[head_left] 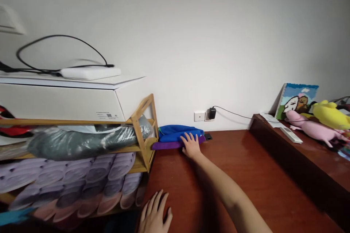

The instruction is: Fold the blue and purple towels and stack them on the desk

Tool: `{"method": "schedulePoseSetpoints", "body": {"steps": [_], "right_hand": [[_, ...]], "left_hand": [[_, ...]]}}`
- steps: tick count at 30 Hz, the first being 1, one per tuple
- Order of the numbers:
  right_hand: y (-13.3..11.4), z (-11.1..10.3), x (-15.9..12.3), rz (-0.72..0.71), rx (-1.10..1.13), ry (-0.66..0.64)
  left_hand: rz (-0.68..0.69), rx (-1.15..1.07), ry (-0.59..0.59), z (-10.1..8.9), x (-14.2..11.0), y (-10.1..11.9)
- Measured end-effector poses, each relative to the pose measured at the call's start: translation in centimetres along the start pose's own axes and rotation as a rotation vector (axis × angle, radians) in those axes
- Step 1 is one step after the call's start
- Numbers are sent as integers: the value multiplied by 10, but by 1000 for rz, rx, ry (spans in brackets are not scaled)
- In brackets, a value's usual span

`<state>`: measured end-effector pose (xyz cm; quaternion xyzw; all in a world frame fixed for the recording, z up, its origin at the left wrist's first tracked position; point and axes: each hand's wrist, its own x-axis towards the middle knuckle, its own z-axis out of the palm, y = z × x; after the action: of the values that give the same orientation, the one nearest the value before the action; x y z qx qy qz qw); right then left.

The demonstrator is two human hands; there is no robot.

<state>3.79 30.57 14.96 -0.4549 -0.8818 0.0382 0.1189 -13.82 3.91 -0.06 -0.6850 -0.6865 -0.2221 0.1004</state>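
My right hand (190, 145) reaches far across the reddish-brown wooden surface (235, 174) and lies flat, fingers spread, on a small stack of folded cloths against the wall. The top cloth is blue (175, 132) and the one beneath it is purple (166, 145). My left hand (154, 214) rests open on the near left part of the same surface, fingers apart, holding nothing.
A bamboo rack (142, 134) on the left holds rows of slippers (82, 182), a bagged grey item (82, 138) and a white box (68, 100) with a router. A wall socket with a black charger (212, 113) sits behind. Plush toys (319, 123), a picture and a remote lie on the raised ledge at right.
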Motion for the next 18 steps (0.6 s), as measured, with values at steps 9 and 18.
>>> {"method": "schedulePoseSetpoints", "body": {"steps": [9,18], "right_hand": [[26,77,-38,62,81,93],[23,36,-3,205,88,-11]], "left_hand": [[-12,29,61,-5,0,5],[-67,-12,-16,-18,2,14]]}}
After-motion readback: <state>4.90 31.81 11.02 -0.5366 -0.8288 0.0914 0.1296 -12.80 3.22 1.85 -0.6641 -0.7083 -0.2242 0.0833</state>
